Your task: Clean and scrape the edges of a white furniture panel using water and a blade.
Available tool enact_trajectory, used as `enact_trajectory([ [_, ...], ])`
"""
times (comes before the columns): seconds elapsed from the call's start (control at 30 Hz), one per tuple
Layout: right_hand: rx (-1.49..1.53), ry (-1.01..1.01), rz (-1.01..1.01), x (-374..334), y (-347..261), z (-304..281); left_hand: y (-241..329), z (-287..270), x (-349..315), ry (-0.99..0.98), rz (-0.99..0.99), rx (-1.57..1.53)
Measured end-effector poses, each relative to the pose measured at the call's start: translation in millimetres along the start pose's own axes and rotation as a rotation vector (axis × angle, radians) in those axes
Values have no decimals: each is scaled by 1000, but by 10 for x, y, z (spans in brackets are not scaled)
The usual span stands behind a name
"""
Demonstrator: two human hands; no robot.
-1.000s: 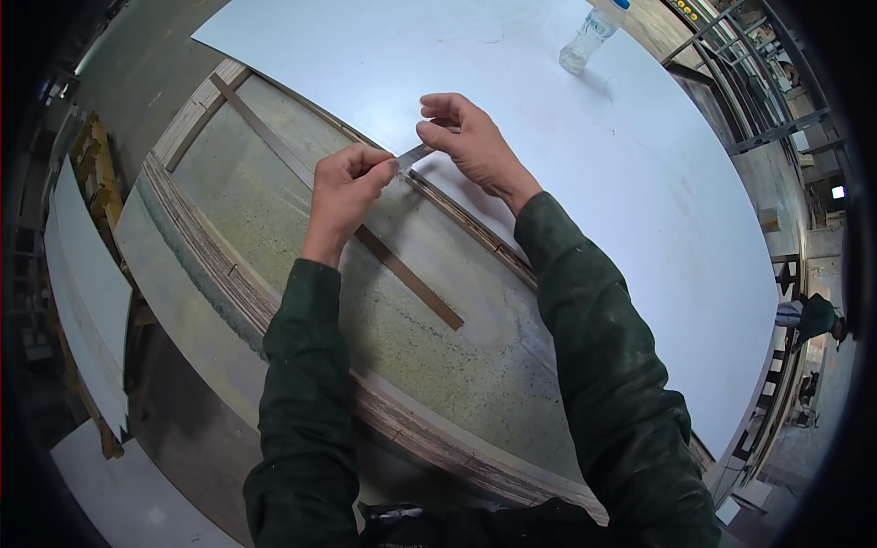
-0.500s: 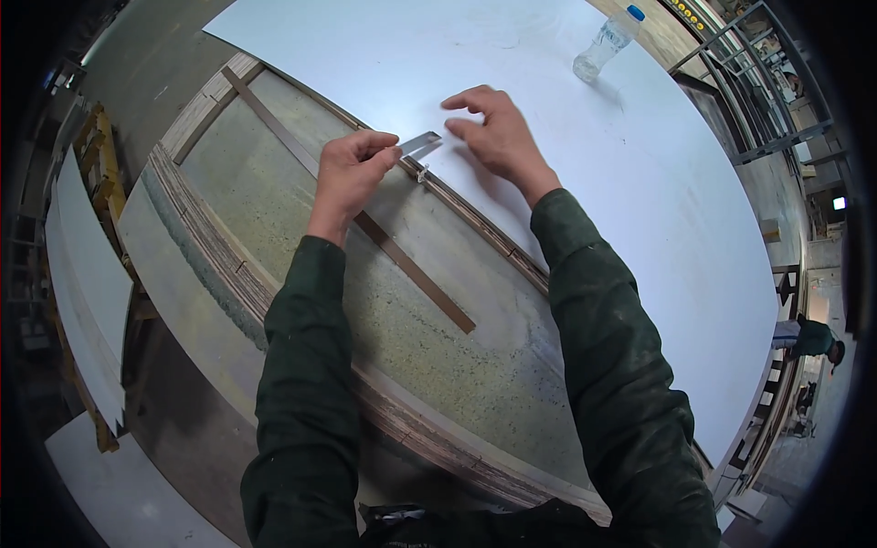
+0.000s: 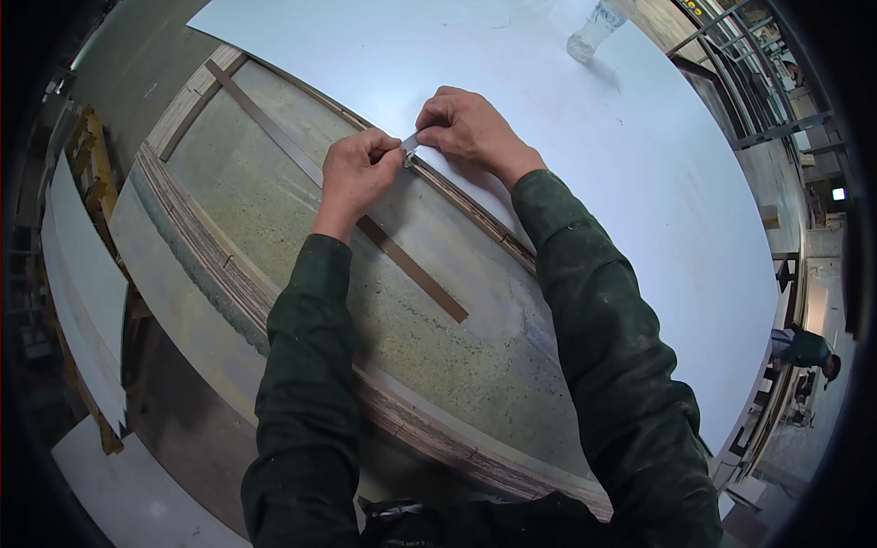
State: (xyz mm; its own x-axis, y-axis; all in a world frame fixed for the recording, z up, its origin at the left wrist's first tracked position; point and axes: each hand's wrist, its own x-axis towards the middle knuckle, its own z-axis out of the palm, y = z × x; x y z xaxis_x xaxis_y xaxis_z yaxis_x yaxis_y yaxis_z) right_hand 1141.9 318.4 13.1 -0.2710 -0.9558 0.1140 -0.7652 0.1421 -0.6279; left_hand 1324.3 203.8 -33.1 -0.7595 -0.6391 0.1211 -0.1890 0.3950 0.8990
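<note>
Covering much of the view, one white sheet (image 3: 658, 210) overlaps one stained, greenish board (image 3: 438, 374) in a workshop; past the board's left edge are grey floor (image 3: 137, 64) and a yellow stand (image 3: 89, 160). One brown strip (image 3: 411, 268) runs from near the board's far left corner toward its middle. One clear bottle (image 3: 596, 35) is near the sheet's far edge, and one other person (image 3: 808, 348) beyond its right edge. At the sheet's near-left edge, the left hand (image 3: 359, 175) and right hand (image 3: 473, 132) both pinch one short, shiny strip (image 3: 410, 142) between them.
</note>
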Motion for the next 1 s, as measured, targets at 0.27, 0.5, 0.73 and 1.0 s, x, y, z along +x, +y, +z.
enact_trajectory([
  [0.27,5,-2,2,-188,17,-42,85,181,-183,66,71,116],
  [0.5,-6,9,-13,-464,31,-89,250,387,-426,104,51,134],
  [0.73,35,5,55,-959,97,-223,496,740,-755,112,59,148],
  [1.0,26,35,38,-1790,243,-399,806,1307,-1308,88,68,201],
])
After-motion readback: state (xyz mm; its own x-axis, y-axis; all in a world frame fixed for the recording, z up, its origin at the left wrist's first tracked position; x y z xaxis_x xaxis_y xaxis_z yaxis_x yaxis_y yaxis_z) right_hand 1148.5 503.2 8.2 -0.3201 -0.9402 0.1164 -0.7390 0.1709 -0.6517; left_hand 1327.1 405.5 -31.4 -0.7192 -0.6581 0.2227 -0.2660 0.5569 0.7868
